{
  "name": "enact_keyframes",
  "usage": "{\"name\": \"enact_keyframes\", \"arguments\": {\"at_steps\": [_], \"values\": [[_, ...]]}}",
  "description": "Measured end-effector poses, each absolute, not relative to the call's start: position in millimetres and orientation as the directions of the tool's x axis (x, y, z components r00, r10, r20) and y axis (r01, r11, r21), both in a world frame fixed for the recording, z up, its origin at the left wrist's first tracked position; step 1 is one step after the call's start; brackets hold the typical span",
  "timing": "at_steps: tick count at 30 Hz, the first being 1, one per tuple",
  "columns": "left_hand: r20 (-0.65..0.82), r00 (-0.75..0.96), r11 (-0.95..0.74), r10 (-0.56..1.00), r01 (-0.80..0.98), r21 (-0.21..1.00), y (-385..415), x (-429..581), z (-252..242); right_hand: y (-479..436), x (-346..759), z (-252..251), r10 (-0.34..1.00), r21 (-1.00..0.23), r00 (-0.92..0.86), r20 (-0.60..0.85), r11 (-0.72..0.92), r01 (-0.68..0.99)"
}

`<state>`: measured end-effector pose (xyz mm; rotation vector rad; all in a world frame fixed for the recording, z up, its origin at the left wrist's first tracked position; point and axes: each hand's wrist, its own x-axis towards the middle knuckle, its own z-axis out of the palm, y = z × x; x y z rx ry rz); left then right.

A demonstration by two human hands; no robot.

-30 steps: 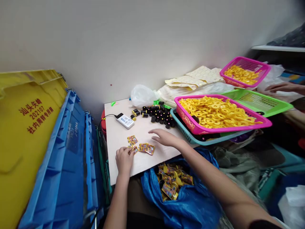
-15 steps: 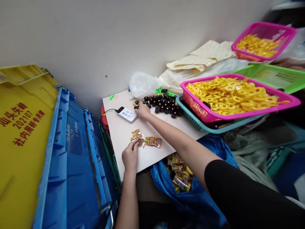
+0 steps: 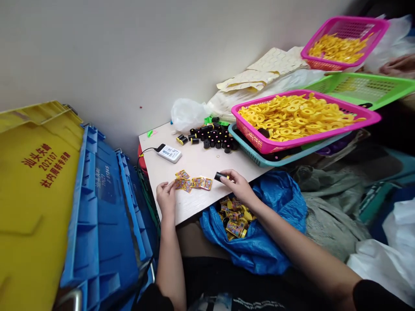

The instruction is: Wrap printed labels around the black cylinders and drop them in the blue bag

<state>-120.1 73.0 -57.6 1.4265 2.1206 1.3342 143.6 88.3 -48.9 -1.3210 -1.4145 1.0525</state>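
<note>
My right hand [image 3: 239, 186] is closed round a small black cylinder [image 3: 219, 176] with a yellow end, held above the table's near right edge. On the left, my left hand [image 3: 166, 198] has its thumb and fingers pinched at the edge of a loose group of colourful printed labels [image 3: 183, 181]. Beside them lie more printed labels [image 3: 201, 183], between the two hands. Farther back, many black cylinders [image 3: 218, 140] with pink or yellow dots on their ends stand and lie together.
A white phone-like device [image 3: 168, 153] with a cable lies on the white table [image 3: 194, 207]. A pink basket [image 3: 269, 147] of yellow rings rests on a teal basket [image 3: 253, 156]. Below the edge, a blue bag [image 3: 279, 203] holds labelled cylinders. Blue crates [image 3: 103, 203] stand left.
My right hand has drawn back from the black cylinders toward me, bringing one along. My left hand stays at the labels. The head view has shifted slightly.
</note>
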Motion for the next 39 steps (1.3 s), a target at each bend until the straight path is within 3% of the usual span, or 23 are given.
{"name": "enact_keyframes", "arguments": {"at_steps": [6,14,20,23,29,39], "values": [[0.104,-0.546,0.149,0.831,0.4,0.904,69.1,-114.3,-39.5,74.2,155.1,-46.8,0.992,-0.991,-0.124,0.025,0.041,0.127],[0.158,-0.543,0.072,0.825,0.377,0.923,66.9,-100.5,-28.4,71.5,144.5,-32.9,0.977,-0.997,-0.204,0.064,0.07,0.024],[0.035,-0.391,-0.06,0.92,-0.05,0.997,46.7,-69.8,-7.0,64.8,139.3,3.9,0.966,-0.947,-0.202,0.163,0.095,-0.308],[0.051,-0.329,-0.093,0.943,-0.112,0.989,39.8,-57.9,1.2,63.5,137.3,20.9,0.946,-0.93,-0.266,0.186,0.082,-0.359],[0.12,-0.261,-0.145,0.958,-0.079,0.986,35.0,-52.1,4.9,62.0,136.1,16.8,0.937,-0.946,-0.302,0.178,0.078,-0.313],[-0.03,-0.256,-0.015,0.966,-0.172,0.985,36.0,-47.0,4.5,62.0,144.7,4.2,0.94,-0.979,-0.283,0.19,0.161,-0.125]]}}
